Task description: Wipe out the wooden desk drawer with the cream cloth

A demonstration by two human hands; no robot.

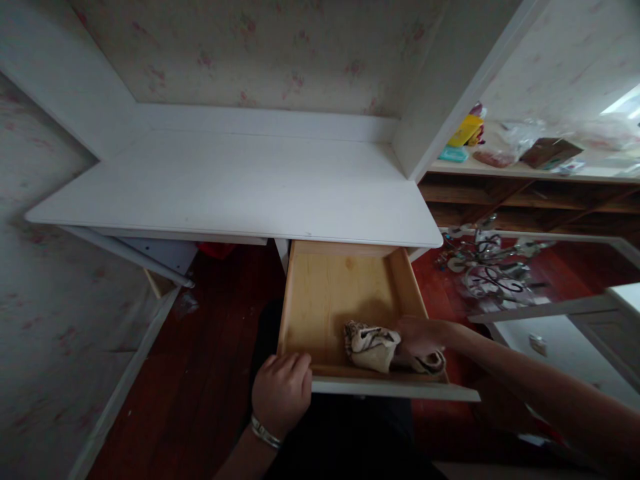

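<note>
A wooden drawer (pixel 330 287) is pulled out from under the white desk (pixel 260 183). Inside it, near the front right corner, my right hand (pixel 417 337) is closed on a crumpled cream and brown cloth (pixel 373 347); its fingertips are partly hidden in the folds. The cloth lies against the drawer's bottom and front. My left hand (pixel 284 390), with a silver bracelet at the wrist, grips the left end of the drawer's front, fingers curled over the edge.
Floral wallpaper (pixel 30 360) is on the left. To the right, a shelf unit (pixel 500 190) carries bags and a cardboard box (pixel 550 153). A chandelier (pixel 493 260) lies on the red wooden floor (pixel 210 387), near a white cabinet (pixel 560 360).
</note>
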